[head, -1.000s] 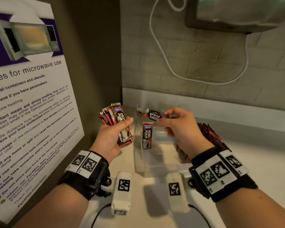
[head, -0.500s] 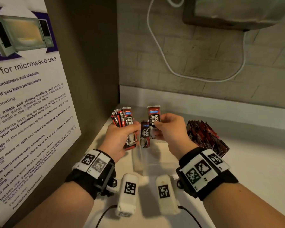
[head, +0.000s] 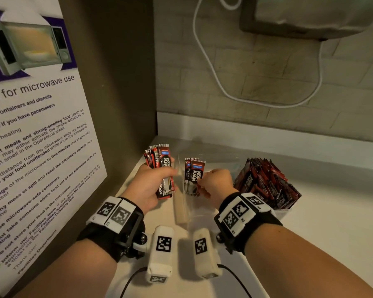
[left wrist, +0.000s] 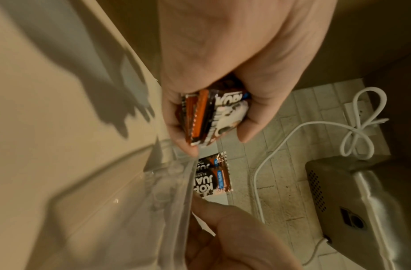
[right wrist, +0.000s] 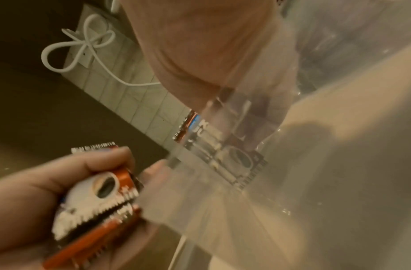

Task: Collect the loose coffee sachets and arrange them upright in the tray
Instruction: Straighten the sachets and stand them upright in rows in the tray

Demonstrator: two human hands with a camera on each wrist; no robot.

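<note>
We see the left hand [head: 148, 186] just left of the clear tray [head: 182, 214], knuckles up, fingers curled tight round a fanned bunch of coffee sachets [head: 160, 166]. The right hand [head: 216, 186] reaches down into the tray, fingers pinching the nearer of two upright sachets [head: 193, 176] standing inside — both against its left wall. To the tray's right, on the surface [head: 332, 222], stands a packed box of sachets [head: 267, 183].

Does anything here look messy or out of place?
Only mildly. The packed sachets in the right-hand compartment lean at a slant and jumble together rather than standing straight. The two sachets the right hand is setting into the clear tray stand upright. The left hand grips a fanned bundle. Nothing looks spilled or torn.
</note>
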